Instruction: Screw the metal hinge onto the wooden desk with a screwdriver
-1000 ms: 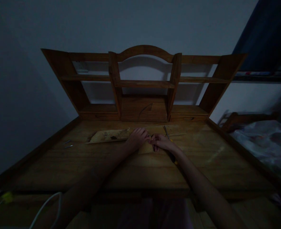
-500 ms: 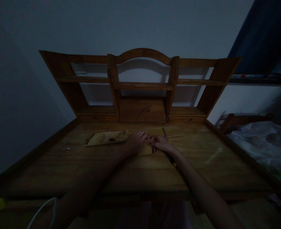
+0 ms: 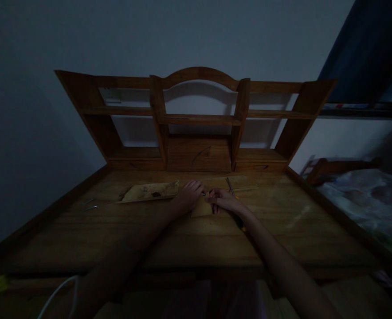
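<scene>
In the dim light, my left hand [image 3: 190,195] rests with curled fingers at the upper left of a small tan flat piece [image 3: 201,210] on the desk. A tiny shiny bit shows at its fingertips, too small to name. My right hand [image 3: 221,200] is closed in a pinch at the piece's right edge; whatever is in its fingers is hidden. Partly under the right hand and wrist lies a tool with thin metal ends [image 3: 229,184] and black-and-yellow handles [image 3: 240,223]. Left of my left hand lies a longer, rough-edged tan strip [image 3: 149,191] with dark spots.
Two thin metal pieces [image 3: 91,207] lie at the desk's left. Behind stands a wooden shelf unit [image 3: 199,119] with drawers. Another flat tan piece [image 3: 244,188] lies beyond my right hand. A white cable [image 3: 58,290] hangs at the front left; a plastic-covered heap [image 3: 369,195] is at right.
My left hand has shifted slightly left, and the tiny shiny bit now shows at its fingertips. My right hand stays nearly still.
</scene>
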`<move>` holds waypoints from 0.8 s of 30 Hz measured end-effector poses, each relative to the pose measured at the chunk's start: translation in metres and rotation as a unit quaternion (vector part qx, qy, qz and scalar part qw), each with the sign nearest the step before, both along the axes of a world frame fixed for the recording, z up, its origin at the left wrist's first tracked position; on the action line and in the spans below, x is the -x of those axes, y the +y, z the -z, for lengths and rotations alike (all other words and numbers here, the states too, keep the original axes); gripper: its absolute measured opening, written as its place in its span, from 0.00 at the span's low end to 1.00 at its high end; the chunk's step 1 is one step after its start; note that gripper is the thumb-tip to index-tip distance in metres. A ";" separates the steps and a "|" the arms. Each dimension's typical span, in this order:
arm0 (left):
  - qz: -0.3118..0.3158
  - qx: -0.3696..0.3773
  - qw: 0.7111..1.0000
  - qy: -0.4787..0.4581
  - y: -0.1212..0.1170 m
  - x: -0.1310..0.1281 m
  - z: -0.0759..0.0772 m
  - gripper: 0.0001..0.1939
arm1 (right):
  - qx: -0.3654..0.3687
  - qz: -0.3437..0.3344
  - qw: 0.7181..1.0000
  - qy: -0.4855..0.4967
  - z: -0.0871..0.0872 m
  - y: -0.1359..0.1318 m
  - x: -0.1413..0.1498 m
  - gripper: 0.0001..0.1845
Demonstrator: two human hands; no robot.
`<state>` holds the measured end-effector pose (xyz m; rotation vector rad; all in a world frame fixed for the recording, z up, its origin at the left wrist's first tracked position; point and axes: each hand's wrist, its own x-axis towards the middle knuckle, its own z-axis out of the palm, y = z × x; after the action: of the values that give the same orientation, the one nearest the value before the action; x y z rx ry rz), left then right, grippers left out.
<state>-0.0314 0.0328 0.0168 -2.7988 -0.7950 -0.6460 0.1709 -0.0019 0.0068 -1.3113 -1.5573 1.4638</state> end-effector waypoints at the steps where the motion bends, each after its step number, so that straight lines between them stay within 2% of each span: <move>1: 0.000 -0.006 1.000 0.001 -0.001 0.000 -0.001 0.06 | 0.000 0.000 1.000 0.000 0.000 0.000 0.000 0.10; 10: -0.028 -0.053 0.998 0.028 -0.003 -0.002 -0.004 0.10 | 0.009 0.004 1.000 -0.008 -0.006 -0.003 0.002 0.11; 16: -0.028 -0.016 0.999 -0.007 0.000 0.002 -0.005 0.09 | 0.002 0.002 1.000 -0.014 -0.014 -0.008 0.003 0.11; 20: 0.001 0.006 1.000 -0.009 0.002 0.004 -0.004 0.06 | 0.008 0.004 1.000 -0.017 -0.009 -0.005 0.003 0.13; 24: -0.013 -0.002 1.000 -0.002 0.002 0.002 -0.002 0.06 | 0.005 0.004 1.000 -0.015 -0.005 -0.003 0.002 0.13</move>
<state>-0.0333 0.0346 0.0192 -2.7802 -0.8286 -0.6494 0.1689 -0.0049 0.0122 -1.3493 -1.5649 1.4545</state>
